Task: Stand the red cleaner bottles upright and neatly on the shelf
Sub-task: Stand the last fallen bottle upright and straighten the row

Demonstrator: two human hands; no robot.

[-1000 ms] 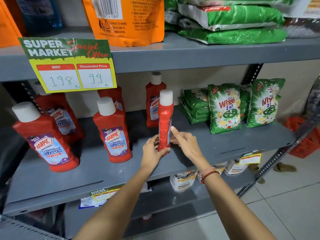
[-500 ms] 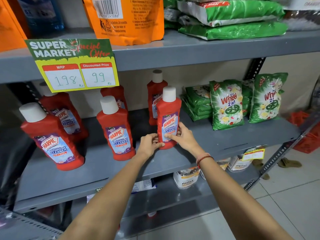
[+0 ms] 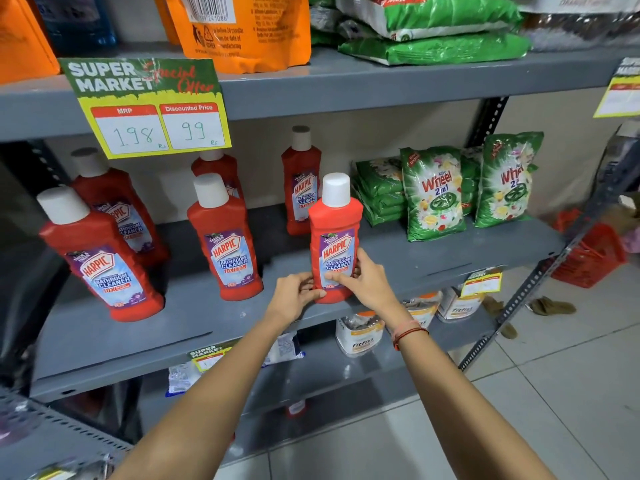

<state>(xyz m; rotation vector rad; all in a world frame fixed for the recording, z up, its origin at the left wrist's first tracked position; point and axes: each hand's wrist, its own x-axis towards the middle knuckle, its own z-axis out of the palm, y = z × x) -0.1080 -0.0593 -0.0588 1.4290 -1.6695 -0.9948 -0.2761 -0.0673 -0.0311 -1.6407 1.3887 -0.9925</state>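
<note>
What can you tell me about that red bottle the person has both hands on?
The held red bottle looks like glossy plastic with a white cap on top. Its front label, facing the camera, reads Harpic Bathroom Cleaner on a purple and blue ground. It stands upright near the front edge of the grey middle shelf, apart from the other red bottles. The left hand grips its lower left side; the right hand wraps the lower right, with its fingers across the label.

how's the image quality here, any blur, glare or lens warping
Head view: wide-angle bending bows the shelf edges and tilts the outer bottles; the held bottle and both hands are sharp, its label readable; lower-left corner smeared; lighting soft, with a mild sheen on the green packs.
</note>
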